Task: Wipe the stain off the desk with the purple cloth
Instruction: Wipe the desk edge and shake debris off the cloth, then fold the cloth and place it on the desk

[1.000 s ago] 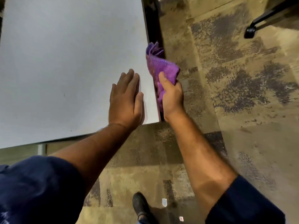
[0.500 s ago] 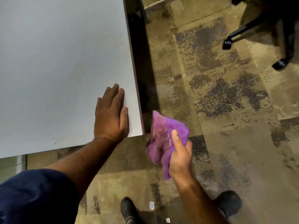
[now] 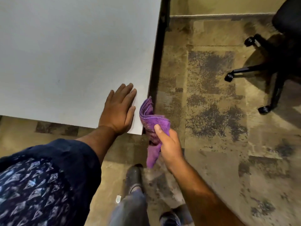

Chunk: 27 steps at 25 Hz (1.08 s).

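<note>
R hand (image 3: pixel 169 144) covers cloth (image 3: pixel 150 115) (part).

The left hand (image 3: pixel 118 111) lies flat on the desk (image 3: pixel 73 54) at its near right corner. Just right of that corner, off the desk, the right hand (image 3: pixel 169 146) grips the cloth (image 3: pixel 152 123). A wheeled chair (image 3: pixel 268 67) stands well to the desk's right.

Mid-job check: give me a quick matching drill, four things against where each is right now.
Things:
1. left hand
2. purple cloth
3. office chair
4. shoe

Places:
A. on the floor, far right
B. flat on the desk near its corner
C. gripped in the right hand, beside the desk edge
D. on the floor, below the cloth

Pairs: 1-B, 2-C, 3-A, 4-D
</note>
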Tool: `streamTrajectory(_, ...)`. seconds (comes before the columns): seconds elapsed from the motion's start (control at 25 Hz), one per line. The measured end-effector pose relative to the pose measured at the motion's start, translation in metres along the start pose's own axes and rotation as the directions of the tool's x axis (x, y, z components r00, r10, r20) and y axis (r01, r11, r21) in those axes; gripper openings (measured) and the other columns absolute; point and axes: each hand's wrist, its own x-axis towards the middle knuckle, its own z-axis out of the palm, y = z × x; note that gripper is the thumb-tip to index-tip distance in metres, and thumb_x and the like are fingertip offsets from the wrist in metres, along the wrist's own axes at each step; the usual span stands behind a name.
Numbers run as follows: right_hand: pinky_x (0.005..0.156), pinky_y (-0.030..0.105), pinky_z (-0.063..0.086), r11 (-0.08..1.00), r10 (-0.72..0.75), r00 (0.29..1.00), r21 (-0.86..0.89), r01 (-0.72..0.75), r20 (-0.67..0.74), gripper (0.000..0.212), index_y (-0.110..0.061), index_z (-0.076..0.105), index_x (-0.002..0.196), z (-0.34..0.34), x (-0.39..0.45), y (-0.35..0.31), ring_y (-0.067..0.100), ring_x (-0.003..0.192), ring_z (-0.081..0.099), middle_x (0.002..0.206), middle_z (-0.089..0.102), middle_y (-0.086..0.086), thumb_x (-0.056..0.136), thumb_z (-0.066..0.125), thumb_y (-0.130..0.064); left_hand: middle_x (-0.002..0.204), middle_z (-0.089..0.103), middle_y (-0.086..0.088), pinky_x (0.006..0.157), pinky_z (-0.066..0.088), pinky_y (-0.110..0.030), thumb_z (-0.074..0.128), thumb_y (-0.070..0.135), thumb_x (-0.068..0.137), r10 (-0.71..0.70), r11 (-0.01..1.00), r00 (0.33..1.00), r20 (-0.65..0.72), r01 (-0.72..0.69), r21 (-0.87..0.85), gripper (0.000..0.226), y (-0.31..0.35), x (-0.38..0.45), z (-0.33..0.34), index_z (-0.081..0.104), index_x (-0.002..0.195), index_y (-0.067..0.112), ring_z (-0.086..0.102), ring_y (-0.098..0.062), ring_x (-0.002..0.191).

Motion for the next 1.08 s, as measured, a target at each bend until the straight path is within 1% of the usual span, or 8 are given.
streamTrajectory(0.16, 0.105, 0.058, 0.057, 0.977, 0.149, 0.985, 0.167, -0.133, -0.09, 0.027, -0.004, 0.076, 0.12, -0.026, -0.003, -0.053, 0.043, 0.12, 0.072, 0.126, 0.075, 0.028, 0.109, 0.056, -0.019, 0.174, 0.031, -0.004, 0.132, 0.017, -0.055, 0.042, 0.037, 0.105, 0.001, 0.999, 1.0, -0.015, -0.002, -0.036, 0.06, -0.001, 0.0, -0.001, 0.039, 0.163, 0.019, 0.023, -0.027, 0.163)
streamTrajectory(0.4, 0.103, 0.052, 0.06, 0.977, 0.184, 0.978, 0.095, -0.193, 0.1, 0.035, -0.01, 0.079, 0.117, -0.012, 0.02, -0.135, 0.031, 0.115, 0.077, 0.123, 0.079, 0.018, 0.112, 0.05, -0.029, 0.174, 0.032, -0.003, 0.131, 0.017, -0.054, 0.047, 0.037, 0.106, 0.0, 1.0, 1.0, 0.028, 0.001, -0.023, 0.059, -0.002, -0.001, 0.0, 0.041, 0.162, 0.02, 0.024, -0.028, 0.162)
streamTrajectory(0.52, 0.091, 0.049, 0.065, 0.98, 0.195, 0.966, -0.009, -0.196, 0.167, 0.035, -0.008, 0.07, 0.129, 0.002, 0.025, -0.166, 0.03, 0.114, 0.078, 0.122, 0.08, 0.016, 0.112, 0.05, -0.031, 0.172, 0.035, 0.001, 0.133, 0.009, -0.055, 0.051, 0.032, 0.107, -0.194, 0.966, 0.978, 0.077, 0.205, -0.159, 0.052, 0.02, 0.004, -0.015, 0.047, 0.158, 0.023, 0.023, -0.022, 0.163)
streamTrajectory(0.6, 0.083, 0.045, 0.067, 0.977, 0.214, 0.953, -0.054, -0.207, 0.217, 0.038, -0.007, 0.069, 0.132, 0.005, 0.027, -0.19, 0.029, 0.112, 0.078, 0.122, 0.08, 0.015, 0.112, 0.051, -0.033, 0.163, 0.049, 0.001, 0.134, 0.01, -0.053, 0.05, 0.028, 0.11, -0.443, 0.726, 0.885, 0.143, 0.448, -0.522, 0.04, 0.064, 0.011, -0.03, 0.057, 0.149, 0.022, 0.035, -0.011, 0.154)
streamTrajectory(0.68, 0.089, 0.049, 0.065, 0.968, 0.249, 0.933, -0.105, -0.229, 0.26, 0.042, -0.007, 0.068, 0.136, 0.0, 0.027, -0.208, 0.031, 0.119, 0.075, 0.129, 0.077, 0.016, 0.112, 0.049, -0.036, 0.143, 0.066, -0.002, 0.121, 0.039, -0.045, 0.047, 0.035, 0.112, -0.658, 0.082, 0.681, 0.32, 0.487, -0.869, 0.036, 0.118, 0.014, -0.048, 0.066, 0.138, 0.019, 0.058, -0.006, 0.127)
streamTrajectory(0.8, 0.089, 0.052, 0.066, 0.941, 0.319, 0.9, -0.211, -0.264, 0.296, 0.041, -0.011, 0.081, 0.12, -0.014, 0.026, -0.232, 0.031, 0.119, 0.075, 0.128, 0.078, 0.015, 0.11, 0.051, -0.038, 0.12, 0.079, 0.005, 0.095, 0.06, -0.039, 0.043, 0.067, 0.105, -0.508, -0.652, 0.575, 0.642, 0.231, -0.722, 0.05, 0.183, 0.003, -0.063, 0.074, 0.123, 0.033, 0.076, -0.012, 0.107)
streamTrajectory(0.92, 0.079, 0.048, 0.067, 0.877, 0.428, 0.835, -0.38, -0.293, 0.344, 0.036, -0.015, 0.086, 0.109, -0.021, 0.028, -0.259, 0.027, 0.111, 0.079, 0.119, 0.082, 0.011, 0.106, 0.057, -0.036, 0.129, 0.077, 0.004, 0.1, 0.061, -0.041, 0.05, 0.078, 0.093, -0.485, -0.753, 0.593, 0.643, 0.091, -0.652, 0.06, 0.218, -0.011, -0.077, 0.071, 0.129, 0.035, 0.075, -0.015, 0.114)
streamTrajectory(1.08, 0.076, 0.048, 0.068, 0.775, 0.54, 0.74, -0.579, -0.252, 0.401, 0.036, -0.015, 0.086, 0.108, -0.034, 0.052, -0.303, 0.026, 0.102, 0.082, 0.112, 0.084, 0.01, 0.103, 0.061, -0.041, 0.116, 0.081, -0.006, 0.091, 0.064, -0.039, 0.081, 0.038, 0.083, -0.682, -0.657, 0.518, 0.517, -0.123, -0.744, 0.046, 0.255, 0.008, -0.092, 0.074, 0.124, 0.02, 0.078, -0.023, 0.108)
